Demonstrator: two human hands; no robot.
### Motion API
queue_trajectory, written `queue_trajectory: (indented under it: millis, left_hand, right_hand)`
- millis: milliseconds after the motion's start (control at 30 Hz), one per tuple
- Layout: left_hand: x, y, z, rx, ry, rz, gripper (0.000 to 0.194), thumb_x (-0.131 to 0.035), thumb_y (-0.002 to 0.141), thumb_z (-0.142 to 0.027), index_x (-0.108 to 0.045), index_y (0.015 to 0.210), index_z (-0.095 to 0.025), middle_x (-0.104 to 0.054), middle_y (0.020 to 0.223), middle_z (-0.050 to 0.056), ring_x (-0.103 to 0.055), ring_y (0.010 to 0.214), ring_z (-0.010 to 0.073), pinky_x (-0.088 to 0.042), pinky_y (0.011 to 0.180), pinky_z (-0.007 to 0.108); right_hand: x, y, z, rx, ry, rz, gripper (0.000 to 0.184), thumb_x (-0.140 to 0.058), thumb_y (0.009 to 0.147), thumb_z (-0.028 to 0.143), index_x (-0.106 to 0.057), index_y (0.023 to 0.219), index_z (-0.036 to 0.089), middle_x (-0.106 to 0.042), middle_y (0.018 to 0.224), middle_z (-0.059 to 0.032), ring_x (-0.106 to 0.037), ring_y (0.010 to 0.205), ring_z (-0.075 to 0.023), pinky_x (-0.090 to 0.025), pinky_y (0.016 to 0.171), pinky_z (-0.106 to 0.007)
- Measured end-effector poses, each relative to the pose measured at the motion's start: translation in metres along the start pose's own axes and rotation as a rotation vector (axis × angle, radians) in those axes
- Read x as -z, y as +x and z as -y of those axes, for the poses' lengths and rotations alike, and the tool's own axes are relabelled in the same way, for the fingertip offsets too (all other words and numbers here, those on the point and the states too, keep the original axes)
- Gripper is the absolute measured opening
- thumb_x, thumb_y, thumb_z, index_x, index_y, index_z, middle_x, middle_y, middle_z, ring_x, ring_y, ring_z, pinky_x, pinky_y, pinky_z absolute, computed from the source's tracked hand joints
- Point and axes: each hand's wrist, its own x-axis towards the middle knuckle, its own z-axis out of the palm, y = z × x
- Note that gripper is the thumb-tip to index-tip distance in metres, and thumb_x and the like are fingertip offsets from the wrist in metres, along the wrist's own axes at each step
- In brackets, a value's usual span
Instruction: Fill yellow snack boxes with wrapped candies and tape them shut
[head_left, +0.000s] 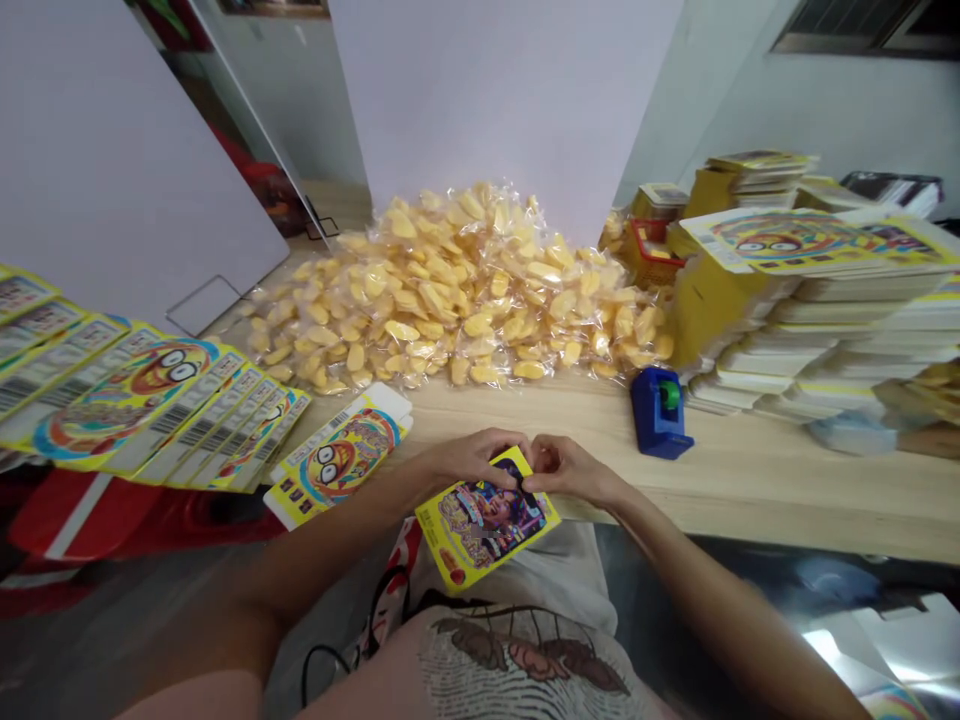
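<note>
At the wood-grain table (750, 490), left hand (480, 458) and right hand (570, 472) clamped fingers on a yellow carton (480, 530), tape dispenser (651, 425) at two o'clock.

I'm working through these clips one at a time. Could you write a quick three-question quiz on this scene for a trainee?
1. Multiple choice: where are the bagged yellow pieces?
a) in a loose heap on the table
b) on the person's lap
c) on the floor
2. True or false: the person's left hand is on the tape dispenser.
3. Short answer: what colour is the roll in that dispenser?

Key:
1: a.
2: False; it is on the yellow printed box, with the right hand at the same box's upper end.
3: Green.
</note>
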Motion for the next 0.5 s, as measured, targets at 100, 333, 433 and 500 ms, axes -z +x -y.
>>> queue_trajectory:
  millis: [100,333,433,500]
  left_hand:
    - [-0.005,-0.009,-0.008,0.018,-0.008,0.022,0.039,-0.078,0.067,-0.035,-0.065,0.099,-0.016,-0.064,0.087,0.002,-0.057,0.074,0.0130,-0.043,0.065,0.021]
    - [-0.006,-0.029,-0.018,0.013,0.022,-0.192,0.061,-0.081,0.062,-0.035,-0.056,0.116,-0.021,-0.065,0.094,0.003,-0.060,0.078,0.0154,-0.047,0.066,0.024]
    - [-0.009,-0.042,-0.004,0.048,0.025,-0.234,0.075,-0.085,0.052,-0.042,-0.055,0.119,-0.024,-0.066,0.091,0.002,-0.061,0.075,0.0176,-0.048,0.061,0.027]
    - [-0.006,-0.055,0.008,0.051,-0.062,-0.165,0.073,-0.080,0.049,-0.057,-0.062,0.111,-0.023,-0.066,0.087,0.003,-0.064,0.076,0.0225,-0.048,0.057,0.030]
  right_hand:
    - [-0.009,-0.002,-0.018,-0.068,0.458,0.125,0.050,-0.080,0.058,0.054,-0.065,0.083,0.014,-0.063,0.072,-0.0016,-0.056,0.061,-0.0127,-0.045,0.061,-0.025]
    - [-0.010,-0.002,0.010,0.068,0.234,0.069,0.036,-0.073,0.068,0.052,-0.067,0.068,0.016,-0.062,0.065,-0.0008,-0.054,0.059,-0.0145,-0.044,0.058,-0.025]
    - [-0.004,-0.006,0.024,0.201,-0.136,0.041,0.024,-0.075,0.067,0.044,-0.071,0.072,0.022,-0.069,0.075,-0.0037,-0.062,0.073,-0.0236,-0.050,0.067,-0.031]
    - [0.005,0.003,0.015,0.293,-0.234,-0.079,0.021,-0.076,0.065,0.041,-0.074,0.081,0.028,-0.072,0.085,-0.0053,-0.066,0.081,-0.0285,-0.054,0.070,-0.034]
